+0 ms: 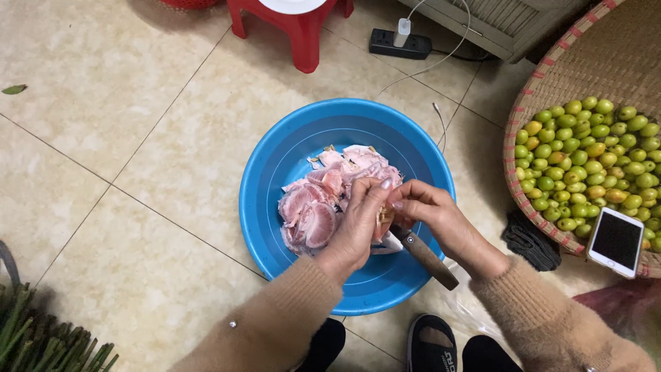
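1. Tiled floor [138, 138], shot from above; red stool [296, 27] far centre, power strip [399, 43] beside it.
2. Blue basin [275, 172] mid-frame holds peeled pink pomelo segments [310, 213].
3. Left hand [358, 224] is closed around one segment over the basin.
4. Right hand [430, 217] pinches membrane at that segment, knife [427, 256] tucked under the palm.
5. Best practice, my read: peel skin away from blade, drop flesh straight into basin.
6. Woven tray [551, 62] of green fruit [592, 158] and phone [616, 241] right.

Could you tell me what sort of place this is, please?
Probably a home floor used for food preparation: glossy beige floor tiles, a round blue plastic basin of peeled pink citrus segments, and a woven bamboo tray of small green fruits.
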